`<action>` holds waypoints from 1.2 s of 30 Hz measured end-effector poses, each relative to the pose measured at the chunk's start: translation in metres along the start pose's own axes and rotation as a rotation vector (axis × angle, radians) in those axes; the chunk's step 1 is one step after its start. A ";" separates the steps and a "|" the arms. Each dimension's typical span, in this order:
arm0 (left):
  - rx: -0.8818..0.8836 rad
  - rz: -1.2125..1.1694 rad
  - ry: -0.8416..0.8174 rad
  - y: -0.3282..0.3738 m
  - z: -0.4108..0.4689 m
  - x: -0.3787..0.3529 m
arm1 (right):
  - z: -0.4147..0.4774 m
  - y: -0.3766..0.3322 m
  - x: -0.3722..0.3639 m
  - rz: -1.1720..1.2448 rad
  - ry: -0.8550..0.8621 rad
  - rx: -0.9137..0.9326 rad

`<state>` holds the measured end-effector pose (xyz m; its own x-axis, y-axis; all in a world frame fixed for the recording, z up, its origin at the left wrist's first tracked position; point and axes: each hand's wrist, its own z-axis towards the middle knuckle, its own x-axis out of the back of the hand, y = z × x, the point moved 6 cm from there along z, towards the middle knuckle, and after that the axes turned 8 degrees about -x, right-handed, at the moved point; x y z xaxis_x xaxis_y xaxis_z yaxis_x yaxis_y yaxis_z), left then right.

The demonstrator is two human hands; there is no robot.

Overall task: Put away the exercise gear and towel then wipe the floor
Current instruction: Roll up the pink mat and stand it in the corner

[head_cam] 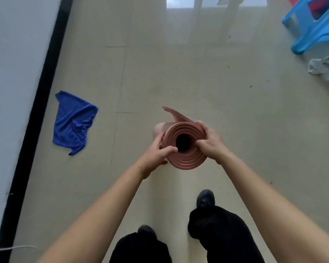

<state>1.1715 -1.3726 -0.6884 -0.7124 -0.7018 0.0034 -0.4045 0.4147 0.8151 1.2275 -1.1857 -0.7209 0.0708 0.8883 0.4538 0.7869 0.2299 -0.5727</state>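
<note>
Left hand (157,151) and right hand (211,144) curled round rolled pink mat (186,162).
Blue towel (72,122) crumpled on floor (179,73), leftward.

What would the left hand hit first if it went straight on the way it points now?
The rolled pink mat: the left hand grips its side, with the fingers pointing into the roll. Past the roll is the right hand, gripping the opposite side.

Floor (179,82) holds blue towel (72,122), white rag (323,69) (crumpled), stool (315,25).
</note>
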 end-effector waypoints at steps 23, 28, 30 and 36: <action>-0.384 0.661 0.126 0.431 -0.072 -0.025 | -0.149 -0.277 0.312 0.109 0.072 0.436; -0.493 0.762 0.482 0.502 -0.014 0.022 | -0.101 -0.385 0.352 0.089 0.150 0.584; -0.580 0.735 0.635 0.535 0.018 0.051 | -0.071 -0.432 0.367 0.057 0.166 0.635; -0.813 0.677 0.783 0.657 0.130 0.127 | 0.024 -0.573 0.430 -0.043 0.258 0.731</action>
<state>0.7410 -1.1137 -0.2274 -0.0060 -0.7558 0.6547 0.5531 0.5430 0.6319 0.7922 -0.9263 -0.2142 0.2601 0.7728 0.5790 0.1938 0.5456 -0.8153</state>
